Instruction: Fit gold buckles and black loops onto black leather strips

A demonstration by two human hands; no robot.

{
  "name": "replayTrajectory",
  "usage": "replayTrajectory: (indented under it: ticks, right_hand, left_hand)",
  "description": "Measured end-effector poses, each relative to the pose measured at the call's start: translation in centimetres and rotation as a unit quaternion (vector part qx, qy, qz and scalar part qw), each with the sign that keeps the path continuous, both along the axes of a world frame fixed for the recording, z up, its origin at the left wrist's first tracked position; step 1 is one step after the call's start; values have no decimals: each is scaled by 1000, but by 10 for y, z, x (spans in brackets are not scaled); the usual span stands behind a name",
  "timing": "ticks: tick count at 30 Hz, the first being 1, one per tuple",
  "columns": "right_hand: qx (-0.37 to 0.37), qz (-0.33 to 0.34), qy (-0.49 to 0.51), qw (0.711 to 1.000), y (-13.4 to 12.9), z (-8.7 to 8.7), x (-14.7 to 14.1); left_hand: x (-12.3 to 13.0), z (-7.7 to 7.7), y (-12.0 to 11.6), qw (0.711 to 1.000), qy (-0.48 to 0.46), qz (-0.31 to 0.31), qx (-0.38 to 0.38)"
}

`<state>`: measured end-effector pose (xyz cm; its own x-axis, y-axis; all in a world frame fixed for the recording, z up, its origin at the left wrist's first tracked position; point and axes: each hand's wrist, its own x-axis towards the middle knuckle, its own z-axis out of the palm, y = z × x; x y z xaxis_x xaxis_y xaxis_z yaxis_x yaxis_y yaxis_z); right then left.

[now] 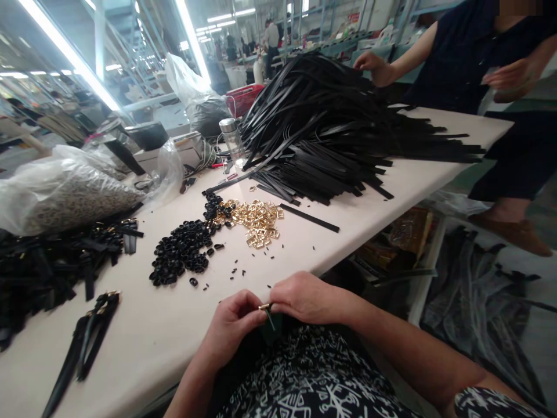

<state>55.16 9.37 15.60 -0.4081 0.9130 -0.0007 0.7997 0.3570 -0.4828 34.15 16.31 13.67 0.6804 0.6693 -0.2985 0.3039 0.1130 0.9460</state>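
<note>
My left hand (pixel 235 325) and my right hand (pixel 304 299) meet at the table's front edge, close to my lap. Between their fingertips sits a small gold buckle (pixel 264 307), pinched by the left thumb and fingers. The right fingers are closed right beside it, and what they grip is mostly hidden. Something dark hangs just below the buckle. Ahead on the table lie a pile of gold buckles (pixel 256 216) and a heap of small black loops (pixel 178 249). A single black strap (pixel 308 217) lies to the right of the buckles.
A large heap of black straps (pixel 322 104) covers the table's far side, where a co-worker's hand (pixel 376 67) touches it. A glass bottle (pixel 232 142) stands behind the buckles. At left are a plastic bag of metal parts (pixel 65 188), piled buckled straps (pixel 47 267) and black-handled pliers (pixel 85 337).
</note>
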Motion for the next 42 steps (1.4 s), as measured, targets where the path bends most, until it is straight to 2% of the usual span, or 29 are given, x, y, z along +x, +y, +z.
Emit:
replayTrajectory:
  ticks: [6,9,11,13,15,17,19,21,27,30,33,35,36,38,40,42]
  right_hand:
    - [83,28,-113,990,21,5,2]
    - [169,36,-101,980,30,7,1]
    - [253,-2,-49,966,32,8,2]
    - [318,-84,27,944,30,5,2]
    - [335,-168,104,921,26,-2,0]
    - [300,-200,169,918,22,-13,-5]
    - [234,-183,228,927,19,-25,-12]
    - [173,-171,305,921,18,-34,-19]
    - [20,-200,538,818,17,-39,-27]
    - [-56,-210,609,763,20,-40,-30]
    - [-98,-218,667,706,24,-40,-33]
    - [-113,-223,687,682,28,-39,-36]
    - [-113,-228,689,679,29,-38,-36]
    - [-100,-245,672,691,32,-35,-36]
    - [-70,-256,634,726,34,-34,-33]
    - [-36,-257,576,775,35,-33,-30]
  left_hand:
    - [7,1,6,995,31,6,92]
    - [14,-2,12,993,6,61,100]
    - [18,-5,16,990,-54,117,52]
    - [22,-7,17,979,-115,168,-3]
    - [27,-7,15,962,-162,217,-45]
    - [33,-7,12,944,-199,246,-89]
    - [40,-7,8,934,-221,254,-120]
    - [46,-9,3,932,-226,250,-132]
    - [48,-21,-4,942,-224,216,-122]
    - [47,-24,-4,948,-218,204,-110]
    - [47,-25,-3,949,-221,195,-113]
    - [47,-25,-2,948,-226,192,-114]
    - [47,-24,-1,949,-225,189,-112]
    - [45,-23,-1,956,-213,175,-103]
    - [41,-20,-1,965,-192,154,-91]
    - [34,-17,-1,975,-160,135,-78]
